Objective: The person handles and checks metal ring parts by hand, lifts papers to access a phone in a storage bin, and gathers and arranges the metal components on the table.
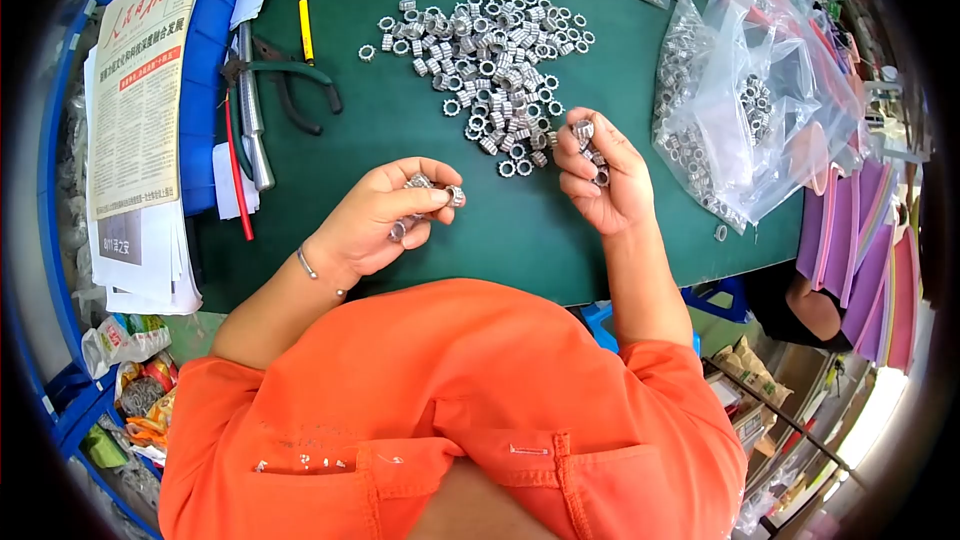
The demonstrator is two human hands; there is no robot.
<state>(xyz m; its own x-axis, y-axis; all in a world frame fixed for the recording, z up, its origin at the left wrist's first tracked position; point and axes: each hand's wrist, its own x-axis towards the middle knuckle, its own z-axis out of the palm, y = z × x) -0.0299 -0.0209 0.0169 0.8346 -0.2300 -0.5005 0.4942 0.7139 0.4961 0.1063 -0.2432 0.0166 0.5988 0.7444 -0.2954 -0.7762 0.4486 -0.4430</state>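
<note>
Small toothed metal rings [490, 55] lie in a loose pile on the green table [340, 150]. My left hand [385, 215], with a metal bracelet at its wrist, is closed around several of these rings; one shows between the thumb and index finger, others by the curled fingers. My right hand [608, 175] is raised at the pile's lower right edge, its fingers curled around several more rings. The two hands are apart. Nearest my right hand on the table is the lower end of the pile.
Pliers [285, 70], a yellow marker [305, 20] and a red stick [235, 165] lie left, beside a newspaper [145, 80] and a blue bin [205, 90]. Clear plastic bags of rings [740, 100] lie right. Another person's arm [812, 310] shows at far right.
</note>
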